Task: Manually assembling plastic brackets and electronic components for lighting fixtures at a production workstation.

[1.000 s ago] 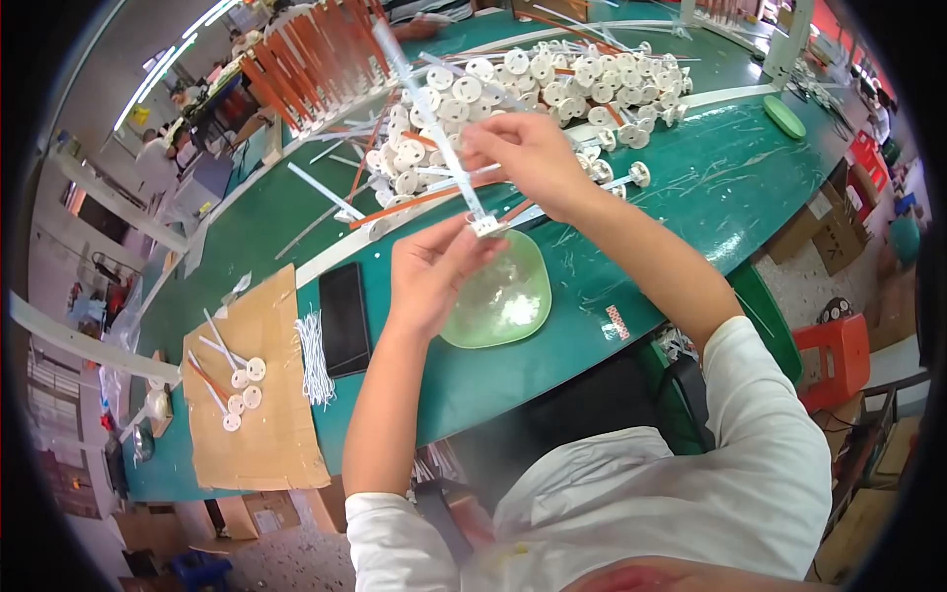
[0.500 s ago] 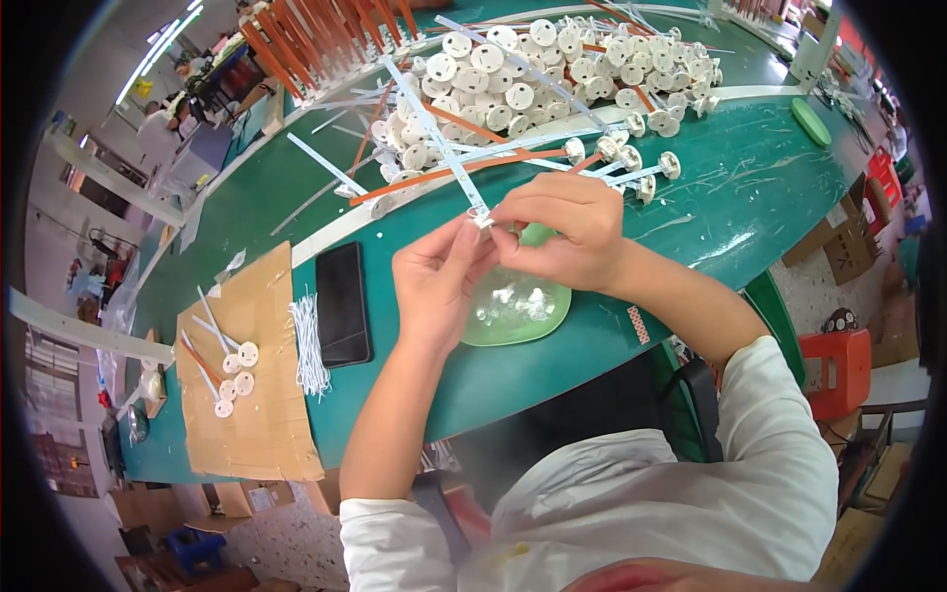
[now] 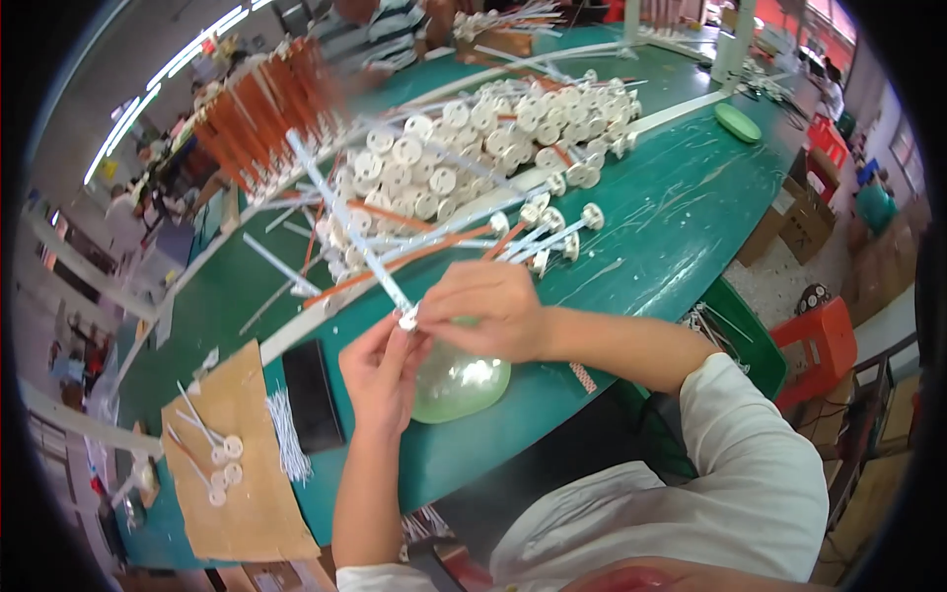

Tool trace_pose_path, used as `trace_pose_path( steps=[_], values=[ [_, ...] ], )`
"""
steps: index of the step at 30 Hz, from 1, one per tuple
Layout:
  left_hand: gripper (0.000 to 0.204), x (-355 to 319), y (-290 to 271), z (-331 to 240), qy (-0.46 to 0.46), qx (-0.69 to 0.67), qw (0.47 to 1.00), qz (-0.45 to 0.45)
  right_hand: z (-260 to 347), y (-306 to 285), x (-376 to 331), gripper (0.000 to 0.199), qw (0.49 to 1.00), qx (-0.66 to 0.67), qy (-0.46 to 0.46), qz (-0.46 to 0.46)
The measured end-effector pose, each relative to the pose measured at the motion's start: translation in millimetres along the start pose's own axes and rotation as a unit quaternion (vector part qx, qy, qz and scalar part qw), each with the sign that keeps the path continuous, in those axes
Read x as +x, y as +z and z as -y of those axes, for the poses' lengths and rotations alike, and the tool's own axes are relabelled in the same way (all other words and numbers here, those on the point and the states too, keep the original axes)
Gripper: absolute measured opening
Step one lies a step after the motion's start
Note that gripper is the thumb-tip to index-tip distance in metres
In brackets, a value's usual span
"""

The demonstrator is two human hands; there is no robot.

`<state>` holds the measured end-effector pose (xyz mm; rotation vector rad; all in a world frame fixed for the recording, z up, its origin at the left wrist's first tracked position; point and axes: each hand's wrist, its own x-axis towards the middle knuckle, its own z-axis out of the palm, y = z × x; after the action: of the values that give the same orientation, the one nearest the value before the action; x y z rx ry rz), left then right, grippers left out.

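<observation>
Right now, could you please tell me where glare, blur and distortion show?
Head view, upper left: light tubes glare white and orange strips smear; head view, centre: the held pale strip has a clearer outline; head view overall: fisheye curves the green table, corners go black.

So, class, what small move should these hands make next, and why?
Probably a gentle adjustment by the right hand at the small white end piece, with the left hand steadying it: the fingertips of both hands meet there, at the lower end of the pale strip, whose long upper part is clear of both hands.
</observation>
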<state>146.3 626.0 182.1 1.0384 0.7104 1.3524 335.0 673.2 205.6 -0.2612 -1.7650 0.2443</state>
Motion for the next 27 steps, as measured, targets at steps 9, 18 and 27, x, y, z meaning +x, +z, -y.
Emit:
trace_pose_path(
  steps=[9, 18, 27],
  values=[
    [0.041, 10.0, 11.9, 2.2, 0.008, -0.042, 0.996, 0.084, -5.1, 0.3, -1.7, 0.018, 1.0, 0.001, 0.014, 0.02],
    [0.034, 17.7, -10.4, -11.5, 0.045, 0.012, 0.999, 0.001, -1.2, -3.7, -2.8, 0.018, 0.982, -0.019, 0.056, 0.179],
    [0.034, 18.3, -7.1, -10.1, 0.042, 0.078, 0.991, -0.099, -6.0, -1.3, -12.5, 0.02, 0.847, 0.022, 0.094, 0.522]
  ],
)
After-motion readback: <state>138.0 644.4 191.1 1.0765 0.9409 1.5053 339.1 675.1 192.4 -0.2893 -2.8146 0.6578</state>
